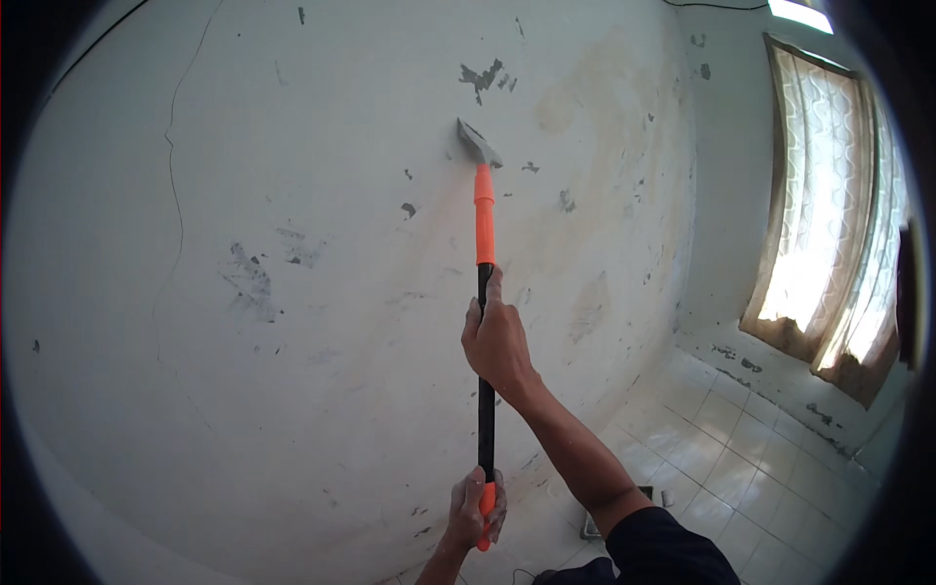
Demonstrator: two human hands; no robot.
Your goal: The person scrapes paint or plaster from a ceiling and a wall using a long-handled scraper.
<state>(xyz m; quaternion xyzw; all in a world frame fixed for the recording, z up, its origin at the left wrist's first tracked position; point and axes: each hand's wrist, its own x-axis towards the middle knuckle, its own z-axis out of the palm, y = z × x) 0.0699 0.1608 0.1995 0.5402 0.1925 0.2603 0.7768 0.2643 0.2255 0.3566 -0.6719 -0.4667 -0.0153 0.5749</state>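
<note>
A long-handled wall scraper (485,431) with a black shaft and orange grips runs upright in front of a pale painted wall (351,168). Its grey metal head (477,143) is at the wall surface, just below a grey patch of missing paint (480,76); firm contact cannot be made out. My right hand (501,342) wraps the black shaft below the upper orange section, index finger stretched along it. Lower down, my left hand (468,510) grips the orange end of the handle. Whitish dust coats the fingers of both hands.
A thin crack (174,190) runs down the wall at left, and scuffed grey patches (252,281) mark its middle. Curtains (812,212) cover a window at right. Below lies a tiled floor (724,446), with a dark tray-like object (591,528) partly behind my right arm.
</note>
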